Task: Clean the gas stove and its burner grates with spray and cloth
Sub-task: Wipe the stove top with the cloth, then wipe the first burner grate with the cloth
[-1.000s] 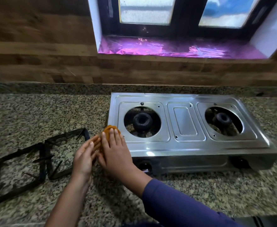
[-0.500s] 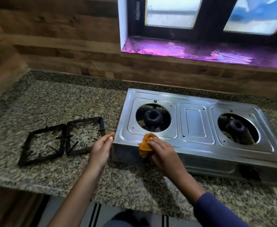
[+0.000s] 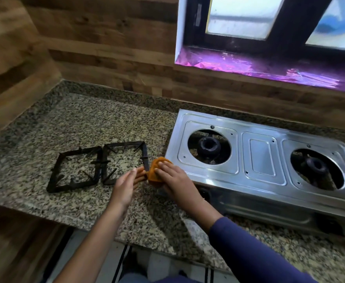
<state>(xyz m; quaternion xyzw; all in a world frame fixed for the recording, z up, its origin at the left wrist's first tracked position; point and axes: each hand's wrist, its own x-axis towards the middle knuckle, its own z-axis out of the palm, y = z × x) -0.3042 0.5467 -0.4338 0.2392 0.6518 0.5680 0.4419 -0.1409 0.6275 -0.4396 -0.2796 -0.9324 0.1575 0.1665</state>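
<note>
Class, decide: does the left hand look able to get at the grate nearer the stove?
Probably yes: the left hand is open, empty, right beside that grate, nothing between them.

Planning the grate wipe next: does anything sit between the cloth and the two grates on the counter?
Nothing visible does. The cloth, held by the right hand, is right beside the near grate, at its right bar. The open left hand is next to the cloth, in front of that grate, not between.

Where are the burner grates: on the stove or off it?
Off: both burner grates lie on the counter, left of the stove; its burners stand bare.
</note>
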